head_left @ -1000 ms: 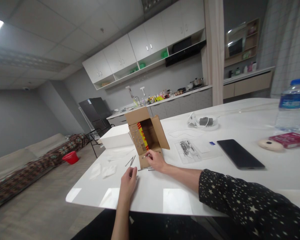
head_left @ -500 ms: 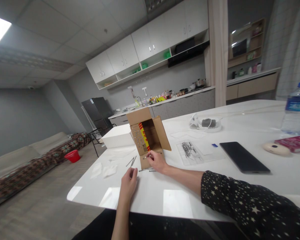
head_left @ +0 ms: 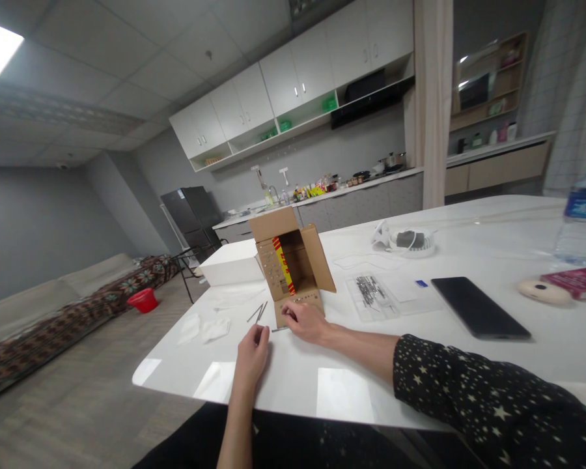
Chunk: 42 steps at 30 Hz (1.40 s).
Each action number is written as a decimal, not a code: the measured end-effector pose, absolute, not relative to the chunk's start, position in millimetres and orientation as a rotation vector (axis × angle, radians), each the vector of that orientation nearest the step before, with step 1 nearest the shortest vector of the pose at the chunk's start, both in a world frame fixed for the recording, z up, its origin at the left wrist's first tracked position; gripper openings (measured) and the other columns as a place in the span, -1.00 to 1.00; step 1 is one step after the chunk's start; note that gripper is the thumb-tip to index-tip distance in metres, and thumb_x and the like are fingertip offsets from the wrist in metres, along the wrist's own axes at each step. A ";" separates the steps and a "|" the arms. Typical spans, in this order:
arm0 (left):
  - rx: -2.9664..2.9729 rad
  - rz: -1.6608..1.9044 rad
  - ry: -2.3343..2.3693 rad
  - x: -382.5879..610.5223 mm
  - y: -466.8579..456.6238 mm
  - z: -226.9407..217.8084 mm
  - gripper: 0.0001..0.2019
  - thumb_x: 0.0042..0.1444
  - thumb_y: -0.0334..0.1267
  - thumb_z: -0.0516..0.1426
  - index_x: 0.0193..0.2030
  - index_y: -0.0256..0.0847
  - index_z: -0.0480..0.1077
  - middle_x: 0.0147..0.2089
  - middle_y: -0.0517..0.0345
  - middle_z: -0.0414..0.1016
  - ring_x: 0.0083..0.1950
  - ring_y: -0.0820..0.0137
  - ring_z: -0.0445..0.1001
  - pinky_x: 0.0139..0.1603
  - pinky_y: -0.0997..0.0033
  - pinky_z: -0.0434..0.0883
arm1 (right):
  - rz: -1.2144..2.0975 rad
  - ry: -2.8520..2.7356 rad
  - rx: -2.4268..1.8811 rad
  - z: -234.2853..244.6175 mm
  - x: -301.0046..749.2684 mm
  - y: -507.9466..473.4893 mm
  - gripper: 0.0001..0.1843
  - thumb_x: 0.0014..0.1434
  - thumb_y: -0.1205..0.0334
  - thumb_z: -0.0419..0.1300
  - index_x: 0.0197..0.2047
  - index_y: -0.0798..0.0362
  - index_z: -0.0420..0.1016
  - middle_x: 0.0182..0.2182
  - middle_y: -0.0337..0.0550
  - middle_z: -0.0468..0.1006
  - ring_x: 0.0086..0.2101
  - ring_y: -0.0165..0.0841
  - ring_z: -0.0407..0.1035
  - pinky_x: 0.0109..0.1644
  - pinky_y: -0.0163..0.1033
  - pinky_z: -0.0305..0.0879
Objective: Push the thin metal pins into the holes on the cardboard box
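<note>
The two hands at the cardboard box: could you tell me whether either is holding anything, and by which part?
It cannot be told for sure. The right hand rests on the front flap of the cardboard box, over thin metal pins. The left hand lies loosely curled on the table.

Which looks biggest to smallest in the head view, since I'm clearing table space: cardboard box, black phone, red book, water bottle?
1. cardboard box
2. black phone
3. water bottle, cut off by the frame edge, so unsure
4. red book, also cut off
</note>
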<state>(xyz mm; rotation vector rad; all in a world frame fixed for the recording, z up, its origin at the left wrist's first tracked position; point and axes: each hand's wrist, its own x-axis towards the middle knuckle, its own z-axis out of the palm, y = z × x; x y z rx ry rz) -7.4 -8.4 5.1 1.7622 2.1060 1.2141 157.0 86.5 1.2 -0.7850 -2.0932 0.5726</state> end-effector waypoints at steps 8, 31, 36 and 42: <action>1.772 1.213 2.116 -4.4 -10.5 8.0 -0.69 0.17 -0.01 -0.02 -0.40 -0.19 0.33 -0.43 0.17 0.45 -0.34 0.33 0.39 -0.26 0.38 0.28 | 0.443 -2.160 -0.694 -2.9 154.3 87.8 -0.82 0.12 0.35 0.08 -0.21 -0.01 0.44 -0.35 -0.20 0.57 -0.32 -0.31 0.40 -0.27 -0.27 0.15; 1.816 1.096 2.145 -12.8 -0.3 10.3 -0.66 0.01 0.09 0.00 -0.45 -0.13 0.37 -0.51 0.19 0.48 -0.44 0.32 0.43 -0.36 0.41 0.34 | 0.220 -2.054 -0.659 34.5 161.6 78.8 -0.89 0.11 0.35 0.17 -0.25 0.02 0.44 -0.30 -0.23 0.59 -0.22 -0.32 0.39 -0.06 -0.19 0.18; 1.806 1.092 2.123 -17.1 4.7 6.4 -0.65 -0.02 0.11 -0.01 -0.47 -0.12 0.37 -0.53 0.18 0.49 -0.44 0.28 0.46 -0.36 0.40 0.37 | 0.413 -1.803 -0.444 93.8 177.8 36.4 -0.78 0.20 0.14 0.17 -0.13 0.05 0.45 -0.30 -0.16 0.55 -0.27 -0.36 0.41 -0.03 -0.15 0.27; 1.791 1.237 2.103 -13.9 11.4 6.2 -0.68 -0.06 0.10 0.06 -0.47 -0.11 0.39 -0.53 0.16 0.51 -0.44 0.25 0.48 -0.44 0.43 0.36 | 0.398 -1.645 -0.022 180.2 229.0 -59.9 -0.54 0.37 0.05 -0.08 0.28 -0.04 0.14 -0.05 -0.10 0.47 -0.09 -0.34 0.40 -0.02 -0.11 0.37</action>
